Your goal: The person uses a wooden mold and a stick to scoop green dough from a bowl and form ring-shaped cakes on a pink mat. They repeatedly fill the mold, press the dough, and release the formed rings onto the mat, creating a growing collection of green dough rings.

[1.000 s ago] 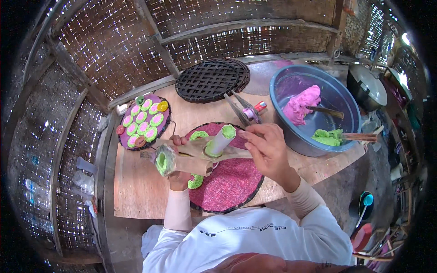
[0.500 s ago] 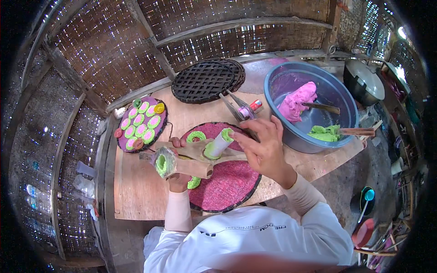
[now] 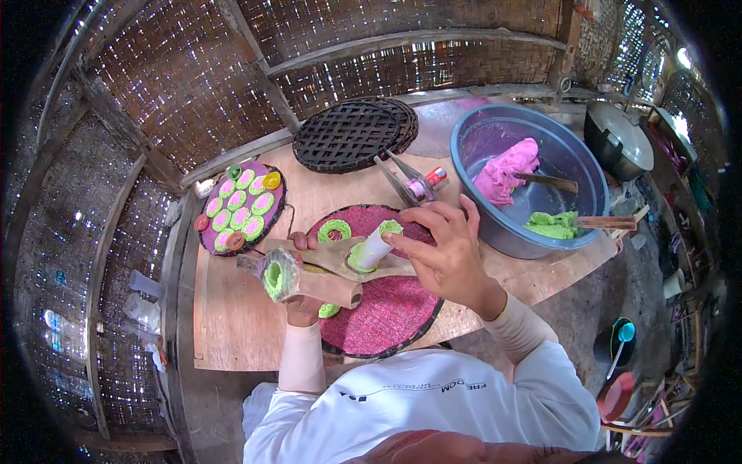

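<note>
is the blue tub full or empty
Neither, partly filled: the tub holds a pink lump and a green lump, and much of its inside shows bare.

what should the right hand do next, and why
Probably press the green dough down into the white tube: dough shows at the tube's upper mouth, the right hand has its fingertips close by, and the left hand grips the wooden tool the tube slants up from.
</note>
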A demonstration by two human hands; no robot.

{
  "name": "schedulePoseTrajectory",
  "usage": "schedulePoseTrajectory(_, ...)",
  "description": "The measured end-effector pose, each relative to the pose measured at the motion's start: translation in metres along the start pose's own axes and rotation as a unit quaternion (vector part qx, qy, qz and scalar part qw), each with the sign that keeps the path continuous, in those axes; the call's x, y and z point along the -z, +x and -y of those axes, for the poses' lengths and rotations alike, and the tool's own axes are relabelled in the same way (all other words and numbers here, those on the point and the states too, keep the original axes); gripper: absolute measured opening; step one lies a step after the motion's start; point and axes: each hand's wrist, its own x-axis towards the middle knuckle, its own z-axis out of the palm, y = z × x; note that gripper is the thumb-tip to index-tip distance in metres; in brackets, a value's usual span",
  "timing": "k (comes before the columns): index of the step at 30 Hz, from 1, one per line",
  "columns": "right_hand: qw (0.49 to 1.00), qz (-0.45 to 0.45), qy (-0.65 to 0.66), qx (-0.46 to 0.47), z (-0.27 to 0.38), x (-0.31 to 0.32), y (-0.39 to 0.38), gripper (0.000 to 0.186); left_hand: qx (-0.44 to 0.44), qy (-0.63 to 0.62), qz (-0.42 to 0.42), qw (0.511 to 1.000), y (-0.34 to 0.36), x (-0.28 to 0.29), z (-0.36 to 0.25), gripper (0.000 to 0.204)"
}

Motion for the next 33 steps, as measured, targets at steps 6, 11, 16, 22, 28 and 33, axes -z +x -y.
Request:
schedulePoseTrajectory(6,0.999,-0.014,0.037,-0.032,0.004,0.002,-0.001,0.024,-0.002,0.010,0.034,0.999,0.001,-0.007,-0.004,0.042)
schedulePoseTrajectory(11,0.996,-0.048,0.056,-0.057,0.000,-0.005,0.003,0.012,-0.025,0.045,0.031,0.998,0.000,0.001,-0.001,0.040)
schedulePoseTrajectory(16,0.992,-0.061,0.068,-0.083,0.000,-0.011,0.002,0.011,-0.028,0.029,0.044,0.998,0.002,0.001,0.000,0.037)
schedulePoseTrajectory(22,0.968,-0.044,0.217,-0.121,-0.013,-0.004,-0.002,0.008,-0.024,0.013,0.040,0.999,0.004,-0.006,-0.002,0.038)
schedulePoseTrajectory(28,0.887,-0.045,0.415,-0.200,-0.014,-0.006,-0.004,0.009,-0.022,0.053,-0.011,0.998,0.005,0.006,0.001,0.028)
schedulePoseTrajectory(33,0.898,-0.052,0.380,-0.216,-0.017,-0.006,-0.009,0.010,-0.008,0.030,-0.007,0.999,0.008,-0.001,0.001,0.035)
